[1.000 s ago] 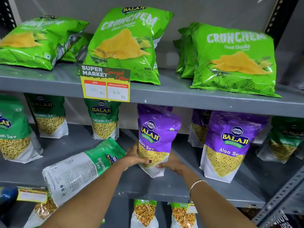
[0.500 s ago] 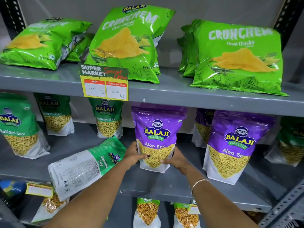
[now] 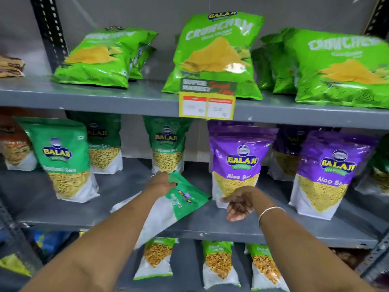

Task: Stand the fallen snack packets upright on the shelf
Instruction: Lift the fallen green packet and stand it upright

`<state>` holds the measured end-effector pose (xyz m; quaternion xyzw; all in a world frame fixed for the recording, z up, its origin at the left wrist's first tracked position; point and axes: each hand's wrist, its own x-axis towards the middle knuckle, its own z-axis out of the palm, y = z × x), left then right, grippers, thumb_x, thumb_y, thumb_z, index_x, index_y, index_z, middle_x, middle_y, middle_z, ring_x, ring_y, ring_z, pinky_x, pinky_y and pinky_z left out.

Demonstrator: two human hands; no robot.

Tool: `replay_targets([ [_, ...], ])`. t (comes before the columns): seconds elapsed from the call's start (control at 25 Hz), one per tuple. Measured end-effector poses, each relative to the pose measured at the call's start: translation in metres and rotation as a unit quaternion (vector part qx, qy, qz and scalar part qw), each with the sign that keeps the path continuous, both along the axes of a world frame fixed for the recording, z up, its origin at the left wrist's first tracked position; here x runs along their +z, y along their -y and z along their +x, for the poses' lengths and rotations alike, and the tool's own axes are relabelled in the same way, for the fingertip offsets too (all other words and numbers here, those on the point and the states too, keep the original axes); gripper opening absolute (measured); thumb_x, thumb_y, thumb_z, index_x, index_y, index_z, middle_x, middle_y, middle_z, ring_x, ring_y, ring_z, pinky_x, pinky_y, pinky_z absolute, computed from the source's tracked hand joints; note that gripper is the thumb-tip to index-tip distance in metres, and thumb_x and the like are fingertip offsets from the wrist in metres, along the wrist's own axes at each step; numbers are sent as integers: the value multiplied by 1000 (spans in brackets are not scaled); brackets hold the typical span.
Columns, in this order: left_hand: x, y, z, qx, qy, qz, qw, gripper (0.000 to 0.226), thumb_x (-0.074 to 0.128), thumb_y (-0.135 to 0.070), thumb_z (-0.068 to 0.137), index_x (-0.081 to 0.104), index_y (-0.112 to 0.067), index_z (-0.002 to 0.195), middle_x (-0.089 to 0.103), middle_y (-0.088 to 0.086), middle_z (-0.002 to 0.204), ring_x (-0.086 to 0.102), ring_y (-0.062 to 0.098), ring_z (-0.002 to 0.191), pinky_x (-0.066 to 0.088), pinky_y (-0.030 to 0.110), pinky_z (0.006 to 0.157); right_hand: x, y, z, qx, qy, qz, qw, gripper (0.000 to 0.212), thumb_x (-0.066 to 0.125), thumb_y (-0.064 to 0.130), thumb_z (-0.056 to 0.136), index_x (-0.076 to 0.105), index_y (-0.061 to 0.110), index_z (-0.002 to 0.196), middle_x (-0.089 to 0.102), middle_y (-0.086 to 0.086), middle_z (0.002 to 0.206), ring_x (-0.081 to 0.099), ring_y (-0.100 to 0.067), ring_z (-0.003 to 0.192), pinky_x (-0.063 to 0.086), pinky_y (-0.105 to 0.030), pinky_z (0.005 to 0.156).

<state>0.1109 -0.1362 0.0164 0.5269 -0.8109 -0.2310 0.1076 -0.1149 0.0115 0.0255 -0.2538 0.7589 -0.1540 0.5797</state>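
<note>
Left hand (image 3: 161, 182) grip on fallen green packet (image 3: 185, 199); right hand (image 3: 239, 204) released, beside purple packet (image 3: 237, 161).

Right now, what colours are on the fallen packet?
Green top, white lower part, on the fallen packet under the left hand; head view.

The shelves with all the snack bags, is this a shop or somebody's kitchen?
Most likely a shop, probably a small supermarket. The grey metal shelves hold many identical snack packets in rows, like the purple packet. A yellow price tag reading "Super Market" hangs on the shelf edge, showing two prices.
</note>
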Motion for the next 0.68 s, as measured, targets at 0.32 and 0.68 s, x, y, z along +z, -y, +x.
replay_targets([
  [0.32, -24, 52, 109, -22, -91, 348, 933, 54, 81, -50, 55, 73, -9, 89, 74, 14, 100, 67, 26, 95, 48, 43, 102, -49, 55, 151, -204, 142, -144, 958, 42, 72, 32, 71, 57, 15, 106, 65, -11, 83, 63, -24, 45, 52, -41, 59],
  [0.68, 17, 33, 122, -40, -144, 403, 903, 16, 69, -8, 79, 56, -7, 89, 60, 4, 83, 58, 20, 81, 50, 38, 76, 12, 45, 161, -172, 84, -311, 931, 15, 70, 12, 78, 63, 18, 89, 68, 3, 82, 62, -13, 70, 56, -34, 64],
])
